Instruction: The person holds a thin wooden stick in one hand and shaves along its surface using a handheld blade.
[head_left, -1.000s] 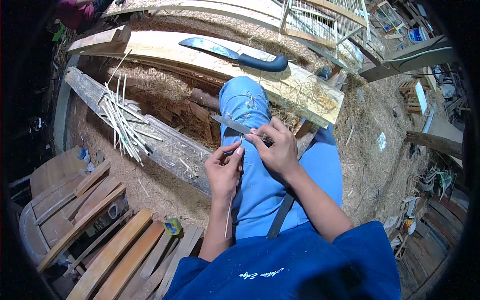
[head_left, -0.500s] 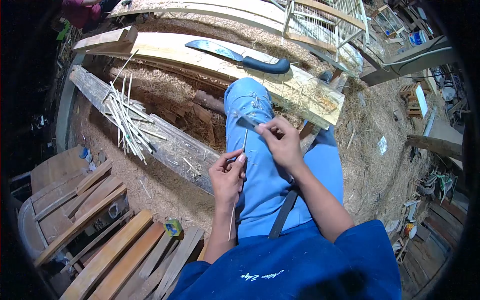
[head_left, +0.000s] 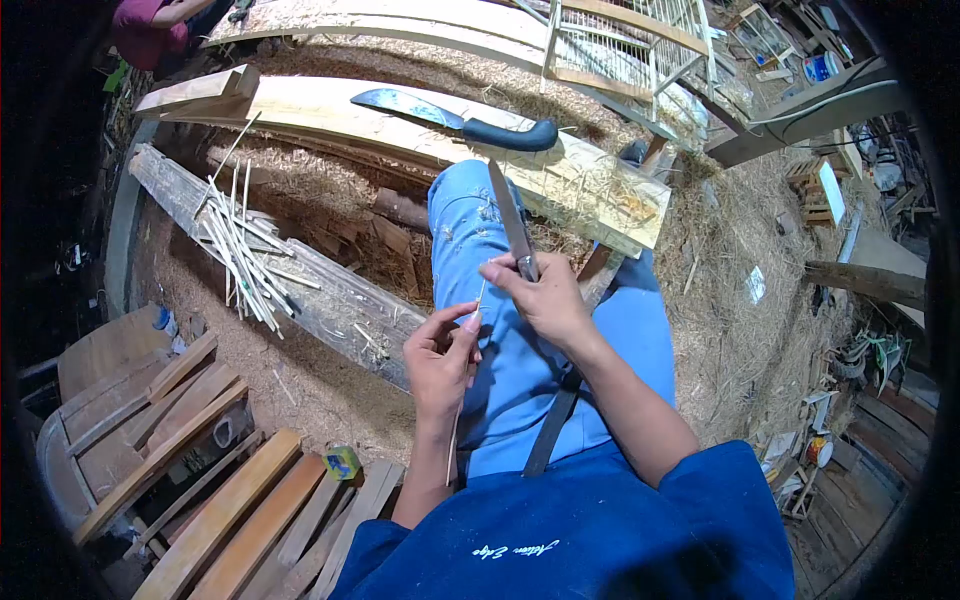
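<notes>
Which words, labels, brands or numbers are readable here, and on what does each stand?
"Edge", on the blue shirt; the blurred word beside it looks like "Action".
Yellow-green block, blue-white tub, small can at right: any print too small to read.

Woodworking workshop, rough. Shavings [head_left: 325, 408] strewn over ground [head_left: 735, 345]; planks [head_left: 222, 515] lower left; large knife [head_left: 462, 122] on thick pale timber [head_left: 610, 205]; thin sticks [head_left: 246, 265] heaped on weathered board [head_left: 345, 305]; barred wooden frame [head_left: 632, 48] beyond.

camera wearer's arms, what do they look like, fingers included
Both forearms are bare below the short sleeves of a blue shirt with small white lettering. The fingers wear no gloves, and no watch shows on the wrists.
</notes>
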